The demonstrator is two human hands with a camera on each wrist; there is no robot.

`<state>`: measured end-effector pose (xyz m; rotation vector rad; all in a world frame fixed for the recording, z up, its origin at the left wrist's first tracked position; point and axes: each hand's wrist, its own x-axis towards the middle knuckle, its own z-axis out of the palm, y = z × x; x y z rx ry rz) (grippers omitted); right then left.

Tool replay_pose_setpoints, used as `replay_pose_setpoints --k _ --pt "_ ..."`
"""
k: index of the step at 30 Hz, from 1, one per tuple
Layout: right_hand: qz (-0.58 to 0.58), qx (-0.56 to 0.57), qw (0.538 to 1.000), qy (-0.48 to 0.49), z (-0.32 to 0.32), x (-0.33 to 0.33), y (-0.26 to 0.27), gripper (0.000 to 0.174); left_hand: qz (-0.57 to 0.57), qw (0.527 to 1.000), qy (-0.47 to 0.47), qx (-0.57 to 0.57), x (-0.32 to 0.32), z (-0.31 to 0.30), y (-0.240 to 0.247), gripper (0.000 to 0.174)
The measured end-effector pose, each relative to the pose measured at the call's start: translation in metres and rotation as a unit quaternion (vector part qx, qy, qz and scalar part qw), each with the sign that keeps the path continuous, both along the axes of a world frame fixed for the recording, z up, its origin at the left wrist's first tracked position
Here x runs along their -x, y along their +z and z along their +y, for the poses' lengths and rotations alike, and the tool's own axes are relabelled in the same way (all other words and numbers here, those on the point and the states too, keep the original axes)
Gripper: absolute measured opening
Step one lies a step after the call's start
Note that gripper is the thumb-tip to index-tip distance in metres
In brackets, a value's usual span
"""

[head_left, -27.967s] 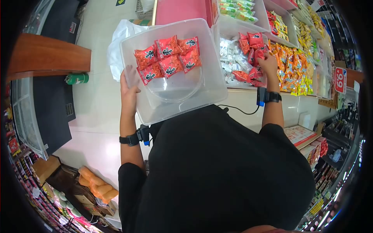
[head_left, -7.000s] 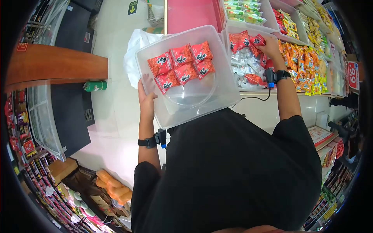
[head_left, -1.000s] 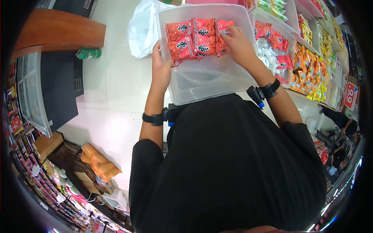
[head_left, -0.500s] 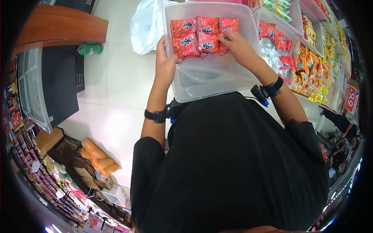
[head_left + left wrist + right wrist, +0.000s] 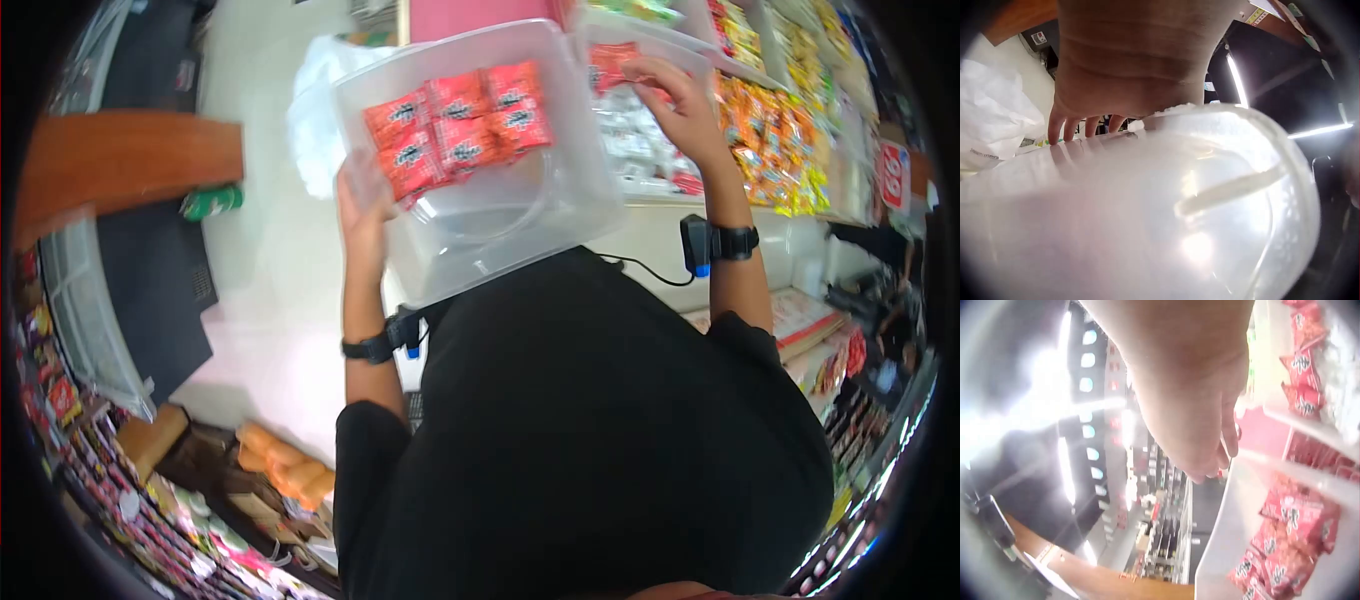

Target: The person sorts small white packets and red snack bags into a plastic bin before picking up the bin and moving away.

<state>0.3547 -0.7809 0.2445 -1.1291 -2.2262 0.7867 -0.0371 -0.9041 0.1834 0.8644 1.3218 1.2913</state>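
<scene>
My left hand (image 5: 365,205) grips the left wall of a clear plastic bin (image 5: 480,265), thumb over the rim and fingers along the outside. In the left wrist view, the fingers (image 5: 1072,128) spread against that wall. Red snack packets (image 5: 465,140) lie in two rows in the bin's far half, overlapping one another; they also show in the right wrist view. My right hand (image 5: 685,110) hovers over the neighbouring display bin (image 5: 655,190), fingers loosely bent with nothing between them. Near its fingertips lies a red packet (image 5: 608,65), beside silvery-white packets (image 5: 635,135).
Orange and yellow packets (image 5: 765,140) fill the compartment to the right. A pink display surface (image 5: 455,18) lies beyond the held bin. A white plastic bag (image 5: 315,120) stands at its left. A wooden counter end (image 5: 140,170) and a green canister (image 5: 212,202) are further left.
My right hand has left the red packets in the held bin and moved right, over the display bin. The held bin now sits more tilted in view. Fewer red packets show in the display bin than earlier.
</scene>
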Motion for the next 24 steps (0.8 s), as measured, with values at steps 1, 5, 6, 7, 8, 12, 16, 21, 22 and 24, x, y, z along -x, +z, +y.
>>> replay_pose_setpoints --k 1,5,6,7,8,12,16,21,22,24 --pt "-0.051 0.019 0.996 -0.068 -0.003 -0.032 -0.003 0.034 0.016 1.000 -0.008 -0.010 0.001 0.003 -0.002 0.074" --pt "-0.335 -0.053 0.936 -0.094 -0.023 -0.152 -0.041 0.055 0.056 0.998 -0.008 0.011 -0.006 0.005 0.012 0.079" --pt "-0.336 -0.054 0.935 -0.096 -0.027 -0.159 -0.046 0.055 0.074 0.997 -0.004 0.029 -0.008 0.005 0.015 0.079" --pt "-0.347 -0.069 0.930 -0.095 -0.031 -0.167 -0.053 0.058 0.070 0.997 -0.007 0.026 -0.008 0.006 0.015 0.078" --pt "-0.358 -0.081 0.926 -0.094 -0.036 -0.170 -0.058 0.060 0.071 0.997 -0.009 0.026 -0.007 0.006 0.014 0.078" --pt "-0.395 -0.098 0.909 -0.091 -0.035 -0.173 -0.088 0.049 0.061 0.998 -0.013 0.032 -0.008 0.006 0.016 0.080" --pt "-0.416 -0.130 0.899 -0.049 -0.019 -0.174 -0.098 0.041 0.065 0.997 -0.017 0.032 -0.007 0.006 0.016 0.079" --pt "-0.405 -0.086 0.905 -0.100 0.002 -0.167 -0.091 0.028 0.078 0.997 -0.015 0.025 -0.007 0.007 0.015 0.079" --pt "-0.404 -0.090 0.905 -0.097 0.007 -0.163 -0.084 0.028 0.079 0.996 -0.014 0.032 -0.008 0.007 0.016 0.079" --pt "-0.349 -0.019 0.901 -0.256 0.015 -0.147 -0.061 0.028 0.069 0.997 -0.008 0.023 -0.007 0.007 0.014 0.079"
